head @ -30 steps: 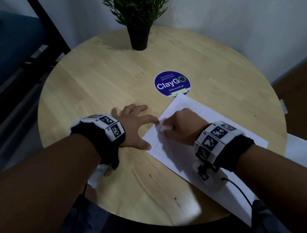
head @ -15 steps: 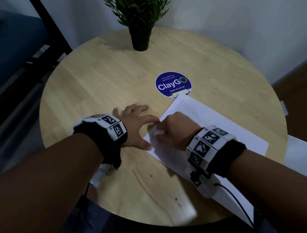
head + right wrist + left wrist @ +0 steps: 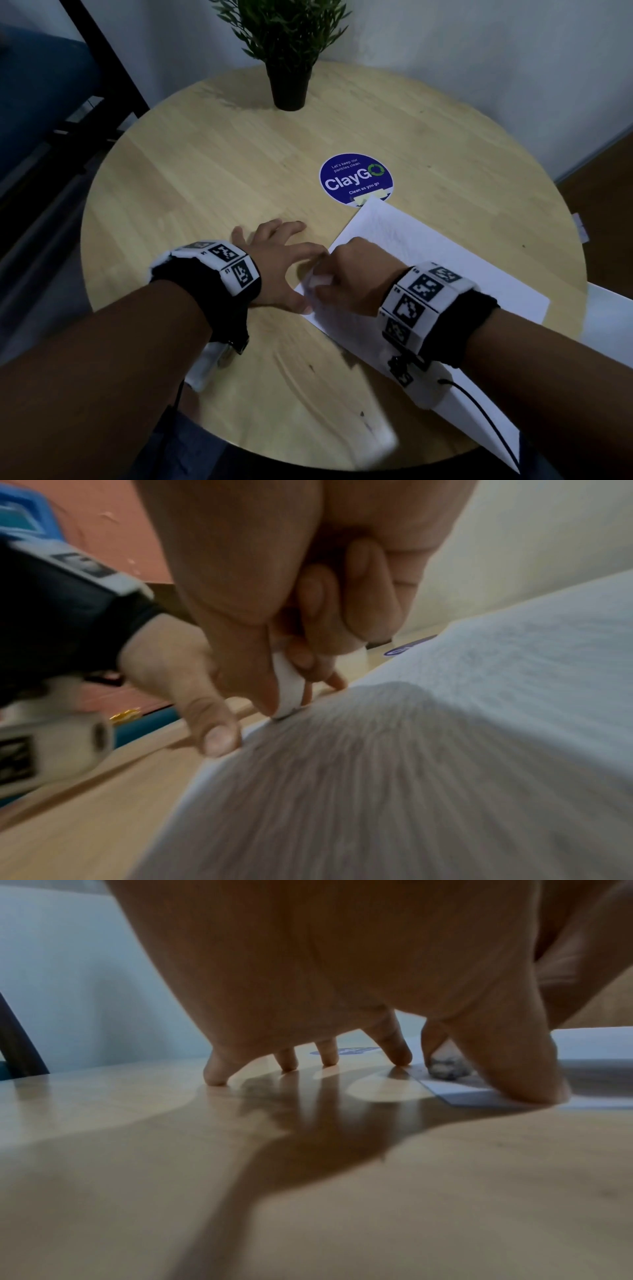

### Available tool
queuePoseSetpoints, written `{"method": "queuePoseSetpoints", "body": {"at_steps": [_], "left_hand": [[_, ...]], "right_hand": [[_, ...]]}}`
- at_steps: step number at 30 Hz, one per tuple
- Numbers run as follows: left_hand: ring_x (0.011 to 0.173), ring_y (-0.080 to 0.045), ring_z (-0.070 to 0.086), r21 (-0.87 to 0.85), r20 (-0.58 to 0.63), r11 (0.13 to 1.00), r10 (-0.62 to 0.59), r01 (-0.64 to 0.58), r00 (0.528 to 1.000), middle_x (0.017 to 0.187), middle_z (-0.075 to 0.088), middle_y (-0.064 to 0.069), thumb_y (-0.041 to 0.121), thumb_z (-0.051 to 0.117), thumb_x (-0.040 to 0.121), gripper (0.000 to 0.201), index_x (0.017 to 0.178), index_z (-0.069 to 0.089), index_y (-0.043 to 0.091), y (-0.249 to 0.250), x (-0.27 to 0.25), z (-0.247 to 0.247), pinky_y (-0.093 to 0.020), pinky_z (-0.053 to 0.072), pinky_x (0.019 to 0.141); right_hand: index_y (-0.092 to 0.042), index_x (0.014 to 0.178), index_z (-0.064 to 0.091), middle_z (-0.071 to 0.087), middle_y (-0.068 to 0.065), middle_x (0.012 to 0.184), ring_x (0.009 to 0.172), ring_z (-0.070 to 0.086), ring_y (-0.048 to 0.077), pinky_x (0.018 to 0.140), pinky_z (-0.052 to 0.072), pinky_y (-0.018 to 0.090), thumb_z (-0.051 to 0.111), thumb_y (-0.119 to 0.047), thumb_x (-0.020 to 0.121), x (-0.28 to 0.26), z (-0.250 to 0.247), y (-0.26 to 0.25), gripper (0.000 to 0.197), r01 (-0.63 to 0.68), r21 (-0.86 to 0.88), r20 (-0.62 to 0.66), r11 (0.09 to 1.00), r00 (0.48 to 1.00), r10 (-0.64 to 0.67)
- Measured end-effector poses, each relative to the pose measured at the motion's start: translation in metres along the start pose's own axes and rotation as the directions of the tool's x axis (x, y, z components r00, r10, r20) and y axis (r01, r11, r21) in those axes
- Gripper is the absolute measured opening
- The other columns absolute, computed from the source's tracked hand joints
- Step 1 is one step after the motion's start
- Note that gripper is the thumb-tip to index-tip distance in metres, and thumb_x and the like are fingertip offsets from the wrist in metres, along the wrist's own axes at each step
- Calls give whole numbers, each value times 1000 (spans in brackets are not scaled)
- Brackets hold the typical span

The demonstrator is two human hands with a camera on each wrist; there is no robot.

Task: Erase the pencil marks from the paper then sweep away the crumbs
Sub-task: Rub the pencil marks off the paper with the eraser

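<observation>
A white sheet of paper [image 3: 411, 246] lies askew on the round wooden table [image 3: 205, 164], with faint pencil marks on it. My right hand [image 3: 356, 274] pinches a white eraser [image 3: 320, 279] and presses its tip onto the paper's left edge; in the right wrist view the eraser [image 3: 289, 691] touches the paper [image 3: 479, 696]. My left hand [image 3: 277, 263] lies spread with straight fingers, its thumb [image 3: 507, 1053] pressing down the paper's corner [image 3: 479, 1096] and the other fingertips on the wood. The eraser's dirty tip [image 3: 447, 1066] shows behind the thumb.
A potted plant [image 3: 289, 48] stands at the table's far edge. A round blue ClayGo sticker [image 3: 356, 180] lies just beyond the paper's far corner. A black frame [image 3: 102, 58] stands to the left of the table. Small dark specks [image 3: 361, 414] lie near the front edge.
My right hand has slid the eraser left toward the paper's edge, close to my left hand. The left hand has stayed in place on the corner.
</observation>
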State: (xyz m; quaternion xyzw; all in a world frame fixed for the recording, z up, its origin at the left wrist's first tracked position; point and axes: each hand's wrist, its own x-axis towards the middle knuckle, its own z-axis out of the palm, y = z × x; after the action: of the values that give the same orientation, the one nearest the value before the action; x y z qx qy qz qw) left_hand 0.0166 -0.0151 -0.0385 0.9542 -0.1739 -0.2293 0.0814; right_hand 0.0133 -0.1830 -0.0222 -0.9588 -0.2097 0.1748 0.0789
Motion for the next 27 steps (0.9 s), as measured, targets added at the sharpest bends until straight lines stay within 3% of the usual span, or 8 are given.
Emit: {"method": "queuePoseSetpoints", "body": {"at_steps": [4, 8, 12, 16, 20, 23, 25, 27], "left_hand": [[146, -15, -11, 9, 4, 1000, -14, 14, 1000, 158, -7, 18, 64, 74, 66, 90, 141, 23, 56, 0, 0, 0, -62, 1, 113], [145, -14, -10, 2, -7, 1000, -5, 5, 1000, 157, -6, 19, 65, 74, 63, 91, 138, 23, 61, 0, 1, 0, -62, 3, 112], [145, -15, -11, 1, 6, 1000, -18, 18, 1000, 157, -7, 19, 64, 74, 64, 89, 137, 23, 61, 1, 1, 0, -62, 2, 112], [145, -16, -12, 16, 26, 1000, -16, 16, 1000, 155, -8, 20, 65, 75, 62, 93, 136, 19, 64, 1, 3, 0, -62, 3, 110], [145, -17, -11, 45, 46, 999, -32, 30, 998, 155, -9, 19, 63, 74, 63, 90, 133, 18, 66, 5, 3, -3, -63, 7, 111], [144, -18, -10, 41, 42, 999, -34, 32, 999, 154, -8, 19, 62, 75, 61, 89, 131, 19, 65, 6, 4, -4, -64, 9, 110], [144, -17, -9, 47, 52, 998, -34, 31, 998, 153, -7, 20, 62, 75, 60, 90, 131, 19, 66, 6, 4, -5, -63, 11, 110], [144, -17, -9, 60, 59, 998, -36, 33, 998, 152, -7, 21, 63, 74, 60, 91, 131, 18, 65, 6, 5, -6, -62, 13, 110]], "right_hand": [[-20, 96, 70, 61, 0, 78, 77, 61, 19, 68, 43, 29, 48, -31, 92, 1, -6, 5, 26, -29, -31, -93, 999, 995, 26], [-23, 102, 69, 64, 0, 91, 88, 60, 19, 80, 48, 32, 52, -37, 90, -4, -3, -8, 25, 111, -22, 57, 994, 992, -110], [-19, 88, 69, 65, -1, 76, 74, 62, 19, 74, 48, 33, 44, -30, 90, -1, -8, 15, 27, -15, -79, -105, 997, 994, 7], [-19, 94, 67, 61, 0, 80, 78, 56, 20, 78, 48, 34, 46, -34, 91, -9, -6, 11, 26, 74, -28, 50, 997, 996, -73], [-19, 86, 68, 63, 1, 79, 75, 55, 19, 69, 39, 29, 48, -38, 92, -4, -13, 34, 28, -86, 44, -66, 995, 994, 89], [-23, 95, 70, 58, -4, 72, 71, 51, 14, 70, 41, 28, 54, -33, 90, -15, -11, 24, 20, 41, 43, 44, 998, 998, -43], [-22, 85, 68, 54, -7, 63, 65, 50, 13, 67, 44, 29, 55, -27, 87, -12, -14, 32, 15, 56, 56, -7, 997, 998, -56], [-16, 64, 53, 50, -2, 58, 62, 46, 17, 58, 41, 30, 53, -24, 86, -5, -21, 48, 23, -68, 66, -116, 995, 990, 75]]}}
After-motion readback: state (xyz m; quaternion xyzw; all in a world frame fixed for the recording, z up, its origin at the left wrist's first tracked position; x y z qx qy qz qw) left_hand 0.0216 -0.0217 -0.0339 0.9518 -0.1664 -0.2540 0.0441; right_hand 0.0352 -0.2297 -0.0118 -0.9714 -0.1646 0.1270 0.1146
